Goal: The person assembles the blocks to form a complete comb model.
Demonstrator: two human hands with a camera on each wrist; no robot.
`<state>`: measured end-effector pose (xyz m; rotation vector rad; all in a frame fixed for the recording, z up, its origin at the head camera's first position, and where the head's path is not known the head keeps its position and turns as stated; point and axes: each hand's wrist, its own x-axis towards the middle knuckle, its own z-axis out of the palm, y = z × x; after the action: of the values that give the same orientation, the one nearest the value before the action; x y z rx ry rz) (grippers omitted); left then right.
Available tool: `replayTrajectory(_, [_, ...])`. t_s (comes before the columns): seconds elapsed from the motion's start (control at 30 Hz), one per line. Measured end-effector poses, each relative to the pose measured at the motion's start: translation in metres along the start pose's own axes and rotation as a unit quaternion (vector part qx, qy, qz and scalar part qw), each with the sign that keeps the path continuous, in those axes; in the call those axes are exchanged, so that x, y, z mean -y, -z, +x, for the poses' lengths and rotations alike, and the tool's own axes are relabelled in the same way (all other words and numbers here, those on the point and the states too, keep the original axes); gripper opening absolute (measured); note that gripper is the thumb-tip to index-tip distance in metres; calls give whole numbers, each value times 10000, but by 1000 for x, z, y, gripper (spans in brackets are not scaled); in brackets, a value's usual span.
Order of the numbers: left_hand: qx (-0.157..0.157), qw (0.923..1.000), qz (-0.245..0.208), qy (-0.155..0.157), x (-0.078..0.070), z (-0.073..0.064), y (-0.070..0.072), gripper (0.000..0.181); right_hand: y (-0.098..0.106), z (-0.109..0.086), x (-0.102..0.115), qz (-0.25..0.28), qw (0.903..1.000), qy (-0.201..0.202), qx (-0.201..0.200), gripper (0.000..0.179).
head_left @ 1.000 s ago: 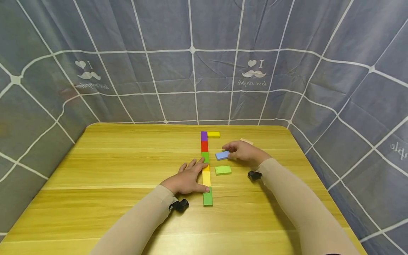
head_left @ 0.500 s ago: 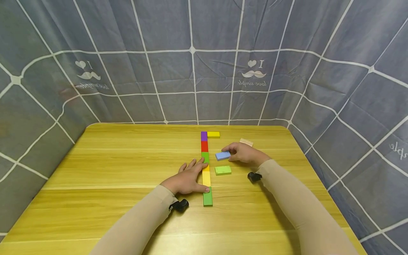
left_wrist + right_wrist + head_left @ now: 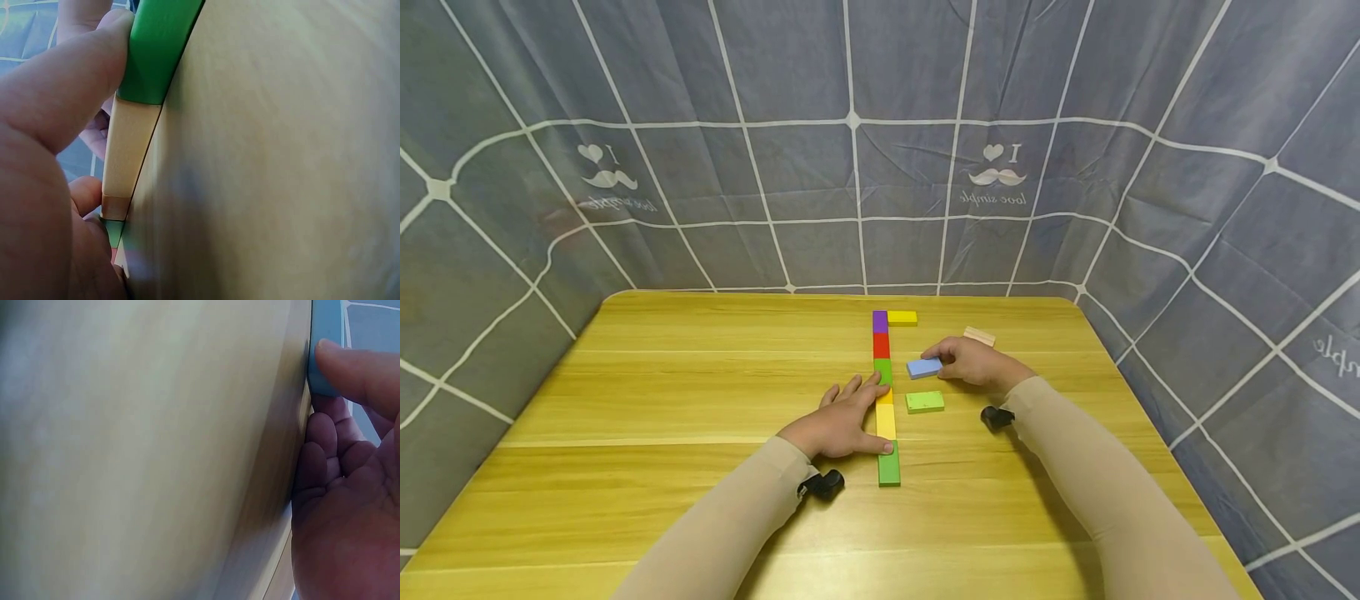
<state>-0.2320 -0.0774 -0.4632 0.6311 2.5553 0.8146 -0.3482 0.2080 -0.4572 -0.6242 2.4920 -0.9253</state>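
Note:
My left hand (image 3: 838, 422) lies with spread fingers across a straight row of coloured wooden blocks. Its thumb touches the near green block (image 3: 889, 468), and its fingertips reach the farther green block (image 3: 883, 368) and an orange block (image 3: 887, 395). Between them is a pale yellow block (image 3: 886, 421). The row's far end has a red block (image 3: 881, 346) and a purple block (image 3: 880, 322). To the right of the row, my right hand (image 3: 976, 364) pinches the end of a blue block (image 3: 922, 367) lying on the table; the right wrist view shows the thumb on that block (image 3: 327, 328).
A lime green block (image 3: 925, 402) lies on the wooden table (image 3: 700, 500) just nearer than the blue one. A yellow block (image 3: 902, 318) sits sideways against the purple block. Plain wood blocks (image 3: 980, 336) lie behind my right hand. A grey curtain (image 3: 910, 167) surrounds the table's far side.
My right hand has shifted very slightly, and more of the plain wood blocks behind it shows. My left hand and the row stay as they were.

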Motion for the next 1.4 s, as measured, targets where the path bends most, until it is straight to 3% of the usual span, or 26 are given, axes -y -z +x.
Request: replayTrajectory(1.4, [4,10000,-73,-4,-1,0,0,101,1,0,-3,-38,10000,-56,6,37])
